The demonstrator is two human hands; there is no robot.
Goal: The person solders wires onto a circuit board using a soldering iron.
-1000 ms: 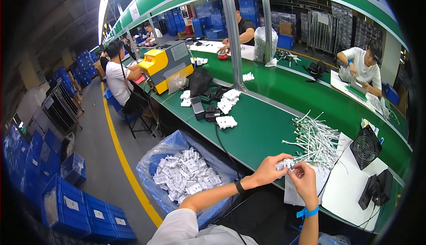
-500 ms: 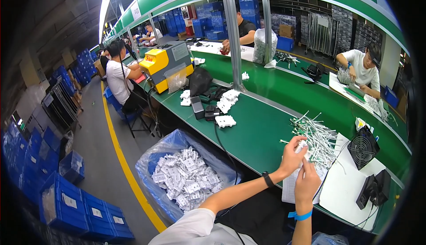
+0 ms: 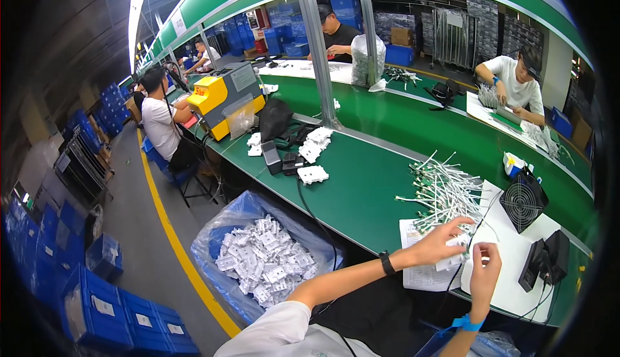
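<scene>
My left hand, with a black band at the wrist, is closed on a small white plastic part, mostly hidden by the fingers. To its right, apart from it, is my right hand, with a blue band at the wrist. Its fingers are curled together, and I cannot make out what they hold, if anything. Just beyond both hands lies a heap of white cables with green ends. A printed sheet is under and beside the left hand.
A blue bin lined with clear plastic holds many white plastic parts. White housings and black boxes stand farther left on the green bench. A black fan and black adapters are at right. Co-workers sit across and at left.
My hands were together around a small white part; now they are apart. Both have moved right and slightly nearer to me. The whole view has shifted a little.
</scene>
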